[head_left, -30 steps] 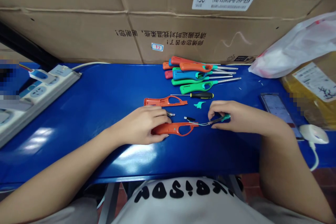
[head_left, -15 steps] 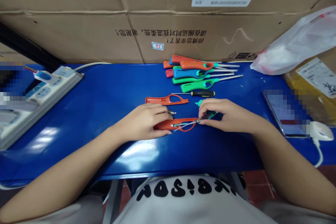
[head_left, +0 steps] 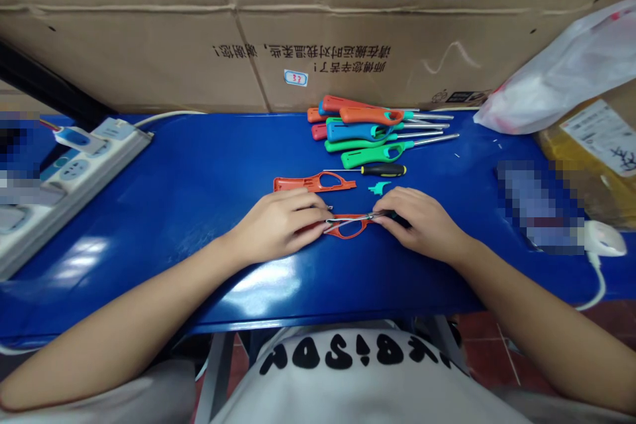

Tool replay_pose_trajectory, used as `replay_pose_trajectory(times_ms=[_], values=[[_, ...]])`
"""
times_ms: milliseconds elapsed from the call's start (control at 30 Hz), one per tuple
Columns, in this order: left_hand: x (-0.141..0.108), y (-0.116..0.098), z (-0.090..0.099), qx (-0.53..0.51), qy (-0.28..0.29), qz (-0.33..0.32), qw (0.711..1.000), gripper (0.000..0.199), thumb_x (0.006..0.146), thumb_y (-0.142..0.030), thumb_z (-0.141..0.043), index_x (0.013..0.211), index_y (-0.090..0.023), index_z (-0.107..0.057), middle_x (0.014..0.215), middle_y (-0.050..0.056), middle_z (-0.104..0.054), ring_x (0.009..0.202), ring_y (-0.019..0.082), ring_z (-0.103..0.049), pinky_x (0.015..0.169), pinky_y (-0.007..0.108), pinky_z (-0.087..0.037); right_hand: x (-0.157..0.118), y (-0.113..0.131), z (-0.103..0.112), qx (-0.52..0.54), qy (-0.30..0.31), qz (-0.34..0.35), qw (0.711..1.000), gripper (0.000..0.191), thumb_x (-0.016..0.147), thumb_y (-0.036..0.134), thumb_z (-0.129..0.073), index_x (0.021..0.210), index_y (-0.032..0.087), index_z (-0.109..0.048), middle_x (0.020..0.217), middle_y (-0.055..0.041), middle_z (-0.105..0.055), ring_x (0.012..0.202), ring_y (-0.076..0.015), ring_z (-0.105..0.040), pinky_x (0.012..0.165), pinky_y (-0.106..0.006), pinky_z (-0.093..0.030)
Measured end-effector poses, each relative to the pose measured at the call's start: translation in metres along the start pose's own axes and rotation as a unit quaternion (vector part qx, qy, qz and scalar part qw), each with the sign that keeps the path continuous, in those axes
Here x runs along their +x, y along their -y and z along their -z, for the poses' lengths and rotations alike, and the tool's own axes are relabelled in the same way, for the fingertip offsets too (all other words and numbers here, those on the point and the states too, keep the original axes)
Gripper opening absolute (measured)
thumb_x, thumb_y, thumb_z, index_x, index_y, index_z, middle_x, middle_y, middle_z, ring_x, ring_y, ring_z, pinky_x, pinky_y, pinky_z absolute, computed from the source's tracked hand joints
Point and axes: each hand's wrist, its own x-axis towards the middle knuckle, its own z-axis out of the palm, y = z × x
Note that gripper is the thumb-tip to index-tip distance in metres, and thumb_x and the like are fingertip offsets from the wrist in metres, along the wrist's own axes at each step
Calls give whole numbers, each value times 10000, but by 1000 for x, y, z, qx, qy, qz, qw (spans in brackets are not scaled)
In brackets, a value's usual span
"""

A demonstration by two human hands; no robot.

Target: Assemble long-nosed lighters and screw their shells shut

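Observation:
My left hand point(head_left: 285, 222) is closed over the rear of an orange lighter shell half point(head_left: 350, 234), covering most of it. Its fingertips meet thin pale parts over the shell's trigger loop. Closed at the loop's other end, my right hand point(head_left: 417, 215) grips a slim dark-handled metal tool point(head_left: 392, 216). Thin silver prongs or strips run from there toward my left fingertips; I cannot tell which belong to the tool. Just behind my left fingers a small metal piece point(head_left: 329, 207) shows. The other orange shell half point(head_left: 311, 181) lies beyond, and a teal trigger point(head_left: 379, 188) rests near my right fingers.
Several coloured lighters point(head_left: 372, 132) are piled at the back, with a yellow-black screwdriver point(head_left: 382, 170) before them. A power strip point(head_left: 74, 172) stands left. To the right are a phone point(head_left: 539, 205), a white charger point(head_left: 603, 238) and a plastic bag point(head_left: 556, 73). A cardboard box point(head_left: 173, 59) walls the back.
My left fingers have moved onto the pale parts at the trigger loop. My right hand has lowered its tool closer over the shell, uncovering the teal trigger. The view has tilted slightly.

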Motion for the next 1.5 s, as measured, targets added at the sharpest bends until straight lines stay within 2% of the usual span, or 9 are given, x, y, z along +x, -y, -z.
replay_pose_trajectory(times_ms=[233,433,567,700,767,967,1167,1267,1500], values=[[-1,1,15,40,45,21,998,345,933,-429,-657,1144,-159,-698,1075,86,-753,980,249,-716,863,380,-576,-2,-7,-4,44,-47,-4,998,57,988,264,-581,1026,225,-595,910,-42,-692,818,-183,-660,742,-311,-522],[-2,2,19,34,98,23,994,303,931,-368,-661,1173,-189,-699,1149,78,-746,1048,256,-707,900,381,-562,-4,-8,-2,37,-87,-53,994,48,976,282,-591,987,236,-583,920,-50,-696,827,-195,-670,743,-330,-532],[-2,4,25,-21,45,26,998,260,965,-387,-629,1114,-194,-718,1057,70,-764,971,218,-693,877,351,-553,-4,-9,-2,36,-108,-89,989,56,981,305,-573,976,250,-565,917,-49,-698,801,-197,-675,728,-340,-542],[-6,20,38,73,-4,123,990,296,983,-303,-558,1210,-170,-693,1122,111,-714,1017,253,-630,924,426,-519,-5,-10,-2,36,-114,-88,989,53,983,302,-575,970,254,-554,901,-40,-693,783,-188,-672,713,-331,-546],[-9,32,42,110,33,158,981,373,961,-342,-588,1279,-163,-663,1153,129,-679,1054,286,-609,950,472,-505,-4,-10,-3,32,-105,-76,991,52,979,294,-580,965,253,-553,893,-40,-688,780,-190,-664,709,-336,-541],[-17,49,44,15,77,184,980,370,1004,-420,-536,1250,-169,-650,1140,106,-619,1003,234,-639,914,387,-534,-1,-13,-4,-34,-46,-16,998,41,958,263,-590,942,229,-575,881,-55,-680,838,-222,-636,740,-373,-519],[-16,35,70,8,17,162,987,349,965,-460,-623,1110,-155,-714,1036,82,-679,908,200,-669,837,316,-530,-3,-6,-4,-72,-63,64,993,223,948,273,-637,1170,258,-652,1205,-112,-662,1095,-273,-614,912,-453,-469],[-15,21,81,-53,-10,125,991,295,911,-426,-711,1076,-185,-753,966,52,-725,838,167,-684,791,269,-538,-1,-2,-7,-82,-36,85,992,170,978,266,-614,1129,280,-689,1178,-79,-693,1096,-255,-608,897,-431,-442],[-8,-6,52,-136,155,72,976,273,868,-336,-766,1126,-247,-776,992,33,-758,835,157,-720,757,249,-555,4,-4,-12,-93,-73,21,993,103,986,272,-606,970,257,-707,1033,-69,-714,980,-234,-622,866,-426,-437]])
